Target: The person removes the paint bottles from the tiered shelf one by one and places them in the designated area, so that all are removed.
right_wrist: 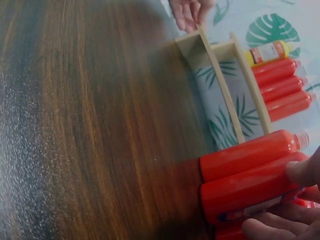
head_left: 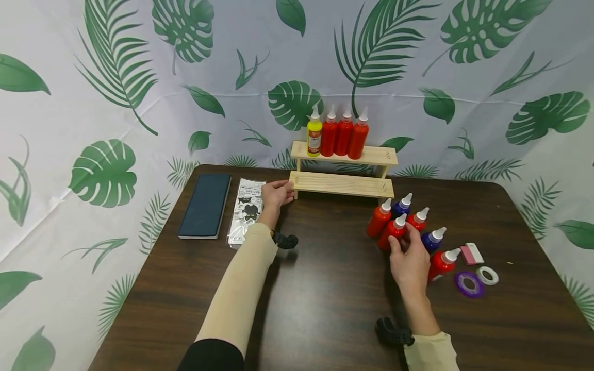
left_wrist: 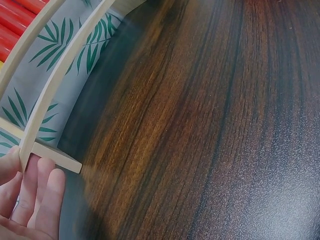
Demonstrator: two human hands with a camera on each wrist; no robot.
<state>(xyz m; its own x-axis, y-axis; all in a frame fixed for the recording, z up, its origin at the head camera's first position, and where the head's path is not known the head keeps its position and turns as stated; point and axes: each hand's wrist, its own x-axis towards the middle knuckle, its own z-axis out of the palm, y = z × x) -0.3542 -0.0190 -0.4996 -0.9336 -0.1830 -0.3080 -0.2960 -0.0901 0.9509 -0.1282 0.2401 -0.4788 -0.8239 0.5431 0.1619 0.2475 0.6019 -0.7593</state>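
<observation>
My left hand (head_left: 276, 196) pinches the left end of the lower board of a two-step wooden shelf (head_left: 341, 183), thumb on one face and fingers on the other in the left wrist view. To the right, my right hand (head_left: 410, 260) holds a red squeeze bottle (right_wrist: 250, 192) with a white nozzle between thumb and fingers. Against it stands another red bottle (head_left: 379, 220). Around them are a dark blue bottle (head_left: 401, 206), a second blue bottle (head_left: 432, 240) and more red bottles (head_left: 441, 265). A yellow bottle (head_left: 314, 135) and three red bottles (head_left: 344, 136) stand on the upper step.
A dark blue notebook (head_left: 205, 206) and a packaged sheet with black cat drawings (head_left: 247, 210) lie at the left. On the right lie a pink and white eraser (head_left: 472, 253), a purple tape roll (head_left: 469, 285) and a white roll (head_left: 488, 275). A leaf-print cloth hangs behind.
</observation>
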